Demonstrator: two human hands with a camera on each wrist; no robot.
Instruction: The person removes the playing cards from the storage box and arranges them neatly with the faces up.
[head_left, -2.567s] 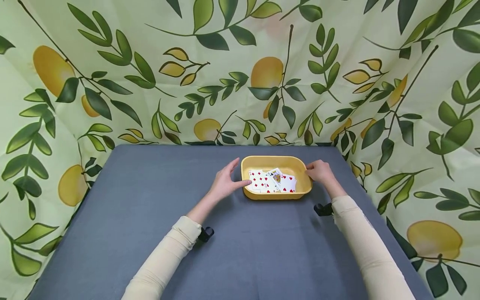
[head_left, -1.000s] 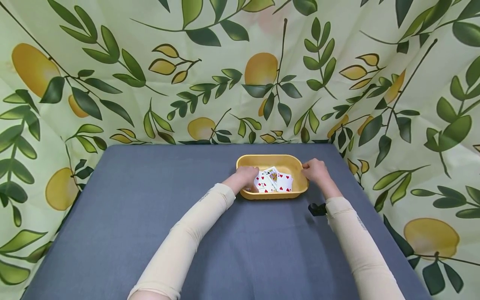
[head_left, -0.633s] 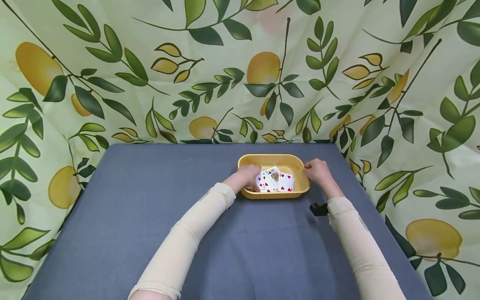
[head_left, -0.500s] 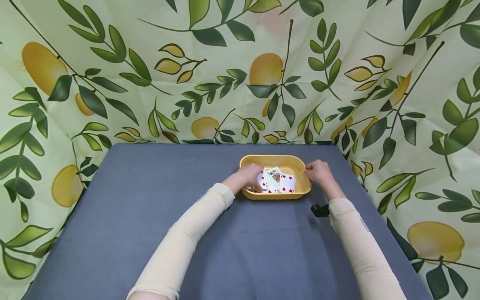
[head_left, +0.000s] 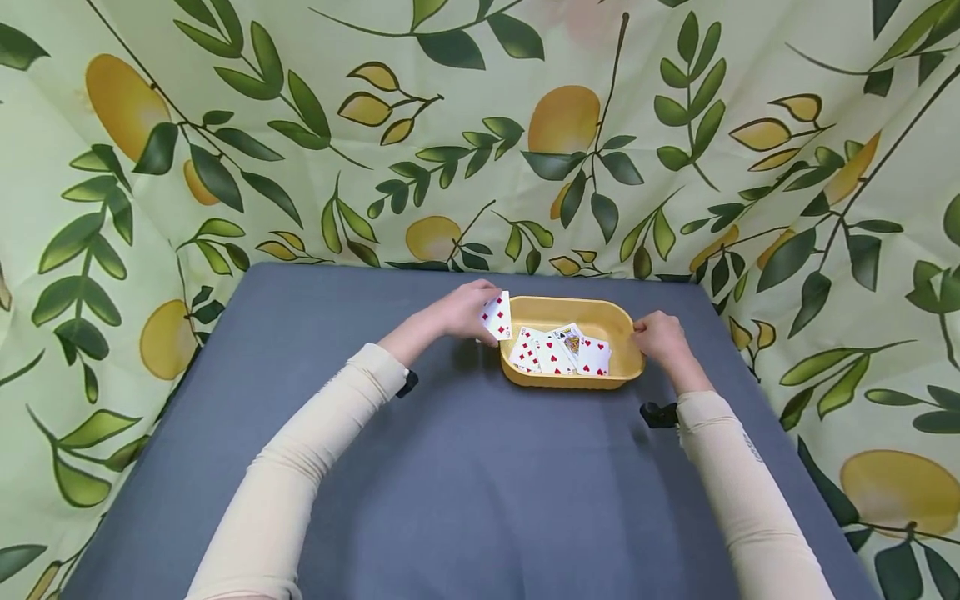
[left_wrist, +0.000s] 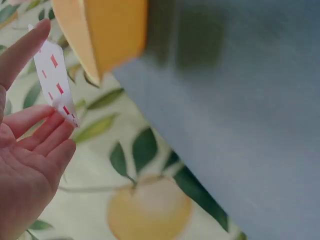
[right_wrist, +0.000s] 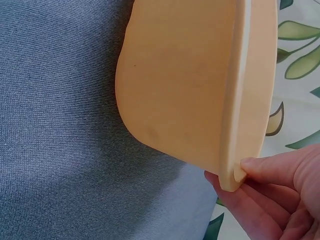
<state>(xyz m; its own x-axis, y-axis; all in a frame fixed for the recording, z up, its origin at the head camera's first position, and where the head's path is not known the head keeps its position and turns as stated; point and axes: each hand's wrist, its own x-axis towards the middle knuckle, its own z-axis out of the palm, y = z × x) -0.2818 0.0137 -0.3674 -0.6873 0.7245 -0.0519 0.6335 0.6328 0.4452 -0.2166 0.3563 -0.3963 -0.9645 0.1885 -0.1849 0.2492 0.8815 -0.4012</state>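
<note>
My left hand (head_left: 467, 312) pinches a playing card with red diamonds (head_left: 497, 317), held up just left of the yellow tray (head_left: 573, 382). In the left wrist view the card (left_wrist: 56, 80) stands between the thumb and fingertips of the left hand (left_wrist: 37, 145). Several face-up cards, with hearts, diamonds and a face card (head_left: 570, 337), overlap inside the tray. My right hand (head_left: 663, 340) grips the tray's right end; in the right wrist view, thumb and fingers of the right hand (right_wrist: 280, 195) pinch the rim of the tray (right_wrist: 175, 85).
A blue-grey cloth (head_left: 450, 483) covers the table. Behind it and at the sides hangs a curtain (head_left: 465, 75) printed with leaves and yellow fruit. Black wrist cameras show at the left wrist (head_left: 408, 383) and right wrist (head_left: 659, 415).
My left hand has come out of the tray with a diamonds card and moved left and up. The right hand keeps its grip on the tray's end. The head view has shifted.
</note>
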